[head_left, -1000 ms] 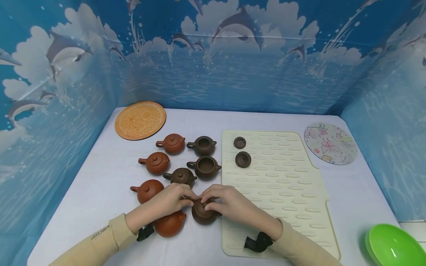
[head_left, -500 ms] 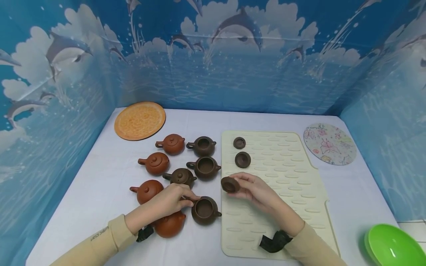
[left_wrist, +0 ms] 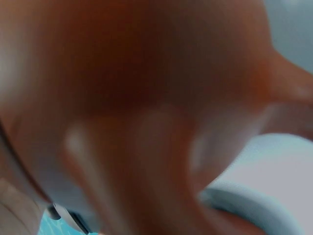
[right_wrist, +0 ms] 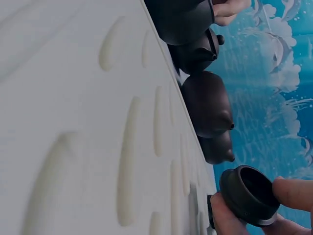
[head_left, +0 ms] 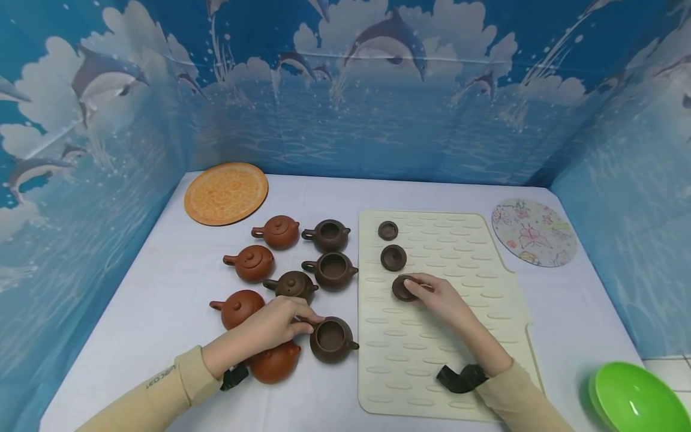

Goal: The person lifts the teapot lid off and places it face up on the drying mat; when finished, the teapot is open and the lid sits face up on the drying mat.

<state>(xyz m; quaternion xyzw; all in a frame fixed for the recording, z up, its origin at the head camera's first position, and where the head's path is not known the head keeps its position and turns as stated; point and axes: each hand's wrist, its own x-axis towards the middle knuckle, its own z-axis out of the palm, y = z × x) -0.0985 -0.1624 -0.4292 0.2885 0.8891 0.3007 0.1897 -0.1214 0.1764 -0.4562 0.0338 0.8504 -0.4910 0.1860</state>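
Note:
My left hand (head_left: pixel 283 321) grips a lidless dark brown teapot (head_left: pixel 332 354) at its handle side; the handle is hidden under my fingers. My right hand (head_left: pixel 439 297) pinches a dark teapot lid (head_left: pixel 402 289) low over the cream mat (head_left: pixel 442 372). In the right wrist view this lid (right_wrist: pixel 244 196) sits between thumb and fingers, its hollow underside turned up. Further back on the mat lie a second lid (head_left: pixel 393 257) and a smaller lid (head_left: pixel 388 230). A reddish-brown teapot (left_wrist: pixel 146 88) fills most of the left wrist view.
Two other open dark teapots, one nearer (head_left: pixel 333 270) and one farther (head_left: pixel 329 236), stand left of the mat. A lidded dark teapot (head_left: pixel 293 285) and several reddish lidded teapots (head_left: pixel 250 263) stand beside them. Round mats lie back left (head_left: pixel 227 193) and right (head_left: pixel 534 233); a green bowl (head_left: pixel 637 396) stands front right.
My right hand has lifted the lid off the front dark teapot, carried it right over the mat and turned it hollow side up. My left hand has stayed at the teapot.

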